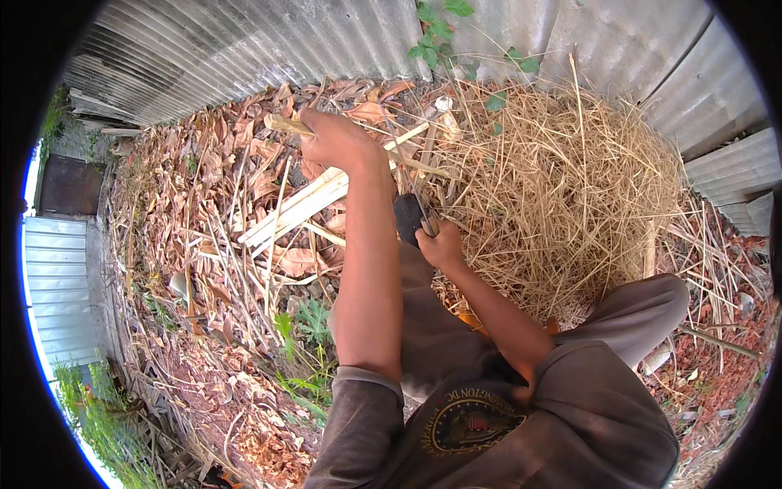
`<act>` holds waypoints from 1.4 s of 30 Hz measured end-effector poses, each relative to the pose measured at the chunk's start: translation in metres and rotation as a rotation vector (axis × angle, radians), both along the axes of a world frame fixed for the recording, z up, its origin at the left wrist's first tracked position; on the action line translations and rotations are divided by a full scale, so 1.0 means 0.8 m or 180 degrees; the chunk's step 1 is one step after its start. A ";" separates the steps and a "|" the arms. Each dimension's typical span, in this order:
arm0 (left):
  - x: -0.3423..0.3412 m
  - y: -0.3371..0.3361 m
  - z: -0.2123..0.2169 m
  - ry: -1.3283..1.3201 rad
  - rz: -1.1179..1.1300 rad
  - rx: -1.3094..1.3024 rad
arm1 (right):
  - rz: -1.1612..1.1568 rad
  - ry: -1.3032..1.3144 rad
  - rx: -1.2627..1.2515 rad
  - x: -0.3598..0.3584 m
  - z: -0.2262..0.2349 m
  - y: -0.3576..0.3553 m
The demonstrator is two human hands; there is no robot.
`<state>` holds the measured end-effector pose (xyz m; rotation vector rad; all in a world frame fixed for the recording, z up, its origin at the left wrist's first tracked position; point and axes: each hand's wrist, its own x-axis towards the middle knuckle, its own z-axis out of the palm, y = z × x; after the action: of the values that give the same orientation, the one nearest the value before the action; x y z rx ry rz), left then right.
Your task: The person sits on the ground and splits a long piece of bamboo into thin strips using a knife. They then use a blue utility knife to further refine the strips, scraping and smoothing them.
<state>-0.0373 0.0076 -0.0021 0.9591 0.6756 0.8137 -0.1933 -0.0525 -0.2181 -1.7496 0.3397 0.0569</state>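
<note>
Two hands busy | left hand [334, 138] clenched round pale split bamboo stick [407, 155], long axis running rightward over dry straw heap [570, 187] | right hand [440, 244] grips dark-handled knife [410, 213] just below stick, nearer the body

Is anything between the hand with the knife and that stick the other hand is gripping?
Nothing visible. The right hand holds a dark knife beside the pale stick that the left hand grips; only the left forearm passes close by.

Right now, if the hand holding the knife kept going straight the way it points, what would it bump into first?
Probably the pale bamboo stick that the left hand grips. The right hand aims its knife up toward it. Depth is hard to judge; past it lie dry leaves.
</note>
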 end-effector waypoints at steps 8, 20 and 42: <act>0.009 0.005 -0.009 0.0082 0.0001 0.0070 | 0.0217 0.0794 -0.0532 0.007 -0.054 -0.048; 0.014 -0.012 -0.009 -0.0176 -0.0124 0.0287 | -0.0027 0.0795 -0.0189 -0.016 -0.068 -0.080; 0.012 0.027 -0.006 -0.0976 -0.3354 0.0092 | -0.0054 0.1907 0.0380 -0.007 -0.121 -0.109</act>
<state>-0.0274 0.0294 -0.0067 1.0170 -0.1489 0.0172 -0.1988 -0.1395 -0.3151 -1.5822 0.7686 0.5848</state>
